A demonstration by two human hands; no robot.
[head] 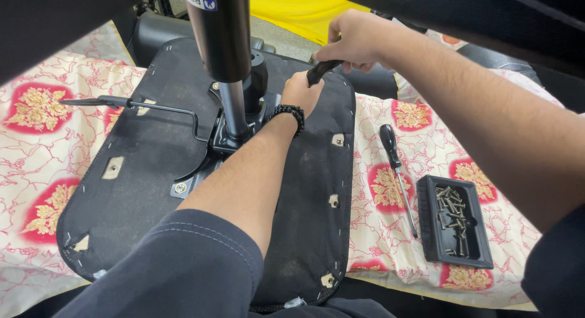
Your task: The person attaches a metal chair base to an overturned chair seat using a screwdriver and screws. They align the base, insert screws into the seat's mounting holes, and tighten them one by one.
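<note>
Seat (152, 172) upside down on floral cloth (402, 226), mechanism plate (213, 141) and gas column (222, 38) at middle. Right hand (356, 41) grips black tool handle (322, 71) at far edge; left hand (301, 92) curled beside column, fingers hidden, grip unclear. One plate bolt (180, 187) seated. Spare screwdriver (396, 172), tray (426, 233) of screws (451, 217) lie right: fastening looks partway.

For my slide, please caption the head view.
Two hands work a black-handled tool on an upturned chair seat.
</note>
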